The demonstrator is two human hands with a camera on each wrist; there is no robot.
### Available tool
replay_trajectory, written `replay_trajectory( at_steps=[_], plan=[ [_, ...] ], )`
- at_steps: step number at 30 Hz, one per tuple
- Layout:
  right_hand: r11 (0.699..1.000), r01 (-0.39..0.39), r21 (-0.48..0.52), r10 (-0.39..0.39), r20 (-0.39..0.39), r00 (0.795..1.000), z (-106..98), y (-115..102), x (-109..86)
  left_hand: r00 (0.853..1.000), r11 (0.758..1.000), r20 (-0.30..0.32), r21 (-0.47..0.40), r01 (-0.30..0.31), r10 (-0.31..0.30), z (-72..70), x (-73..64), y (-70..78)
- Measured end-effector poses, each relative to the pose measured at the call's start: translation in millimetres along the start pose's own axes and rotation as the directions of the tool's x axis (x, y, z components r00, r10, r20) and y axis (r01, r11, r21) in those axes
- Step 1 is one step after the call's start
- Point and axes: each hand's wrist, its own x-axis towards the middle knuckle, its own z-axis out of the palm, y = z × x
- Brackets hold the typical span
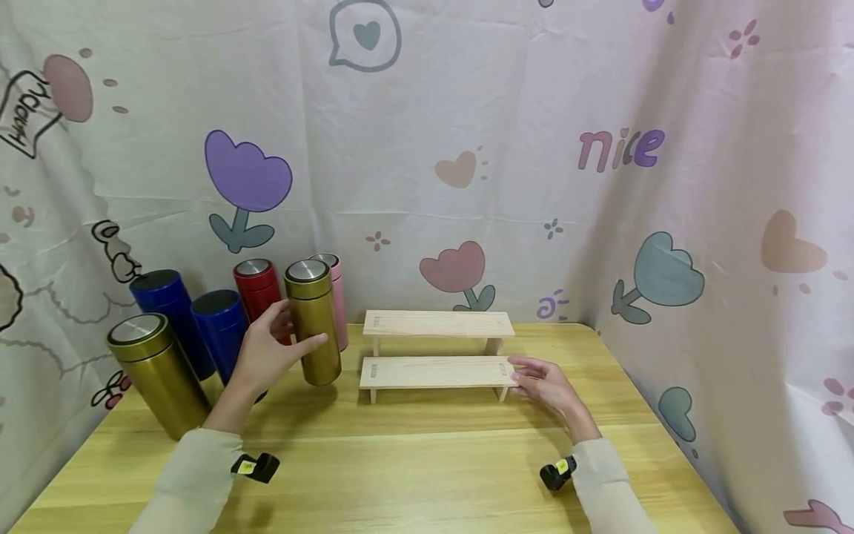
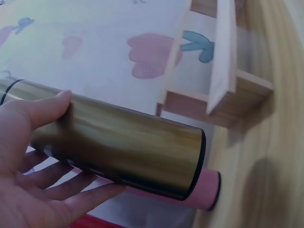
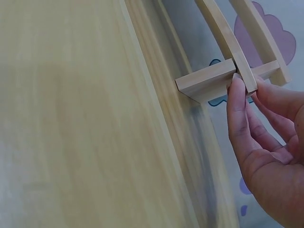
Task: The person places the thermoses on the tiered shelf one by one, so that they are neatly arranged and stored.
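Observation:
My left hand (image 1: 270, 352) grips a gold thermos bottle (image 1: 313, 319) with a silver lid, its thumb on the near side and its fingers around the back. The bottle is upright, and its base shows close over the table in the left wrist view, near a pink bottle (image 2: 206, 190). At the right, my right hand (image 1: 548, 386) pinches the end of the lower board (image 1: 434, 372) of a two-step wooden stand between thumb and fingers. The upper board (image 1: 437, 323) stands behind it, and both rest on short legs.
Left of the held bottle stand a red bottle (image 1: 256, 285), two blue bottles (image 1: 220, 322) and another gold bottle (image 1: 160, 378). The pink one is partly hidden behind the held bottle. A printed curtain (image 1: 400, 111) hangs behind the wooden table (image 1: 400, 475).

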Motion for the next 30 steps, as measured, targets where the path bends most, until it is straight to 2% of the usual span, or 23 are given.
replay_trajectory(
  at_steps=[7,22,30],
  plan=[
    [1.000,-0.003,0.007,0.003,-0.004,1.000,2,-1,0.0,0.998,0.997,-0.003,-0.042,-0.063,0.062,0.0,2.3,18.6],
    [1.000,-0.007,-0.017,0.006,-0.049,0.999,6,0,-6.7,0.998,0.997,0.003,-0.045,-0.063,0.064,17.5,5.2,35.4],
    [1.000,0.020,-0.014,-0.021,-0.045,0.999,6,0,-6.0,0.997,0.993,0.016,-0.091,-0.076,0.078,26.4,12.2,46.0]
  ],
)
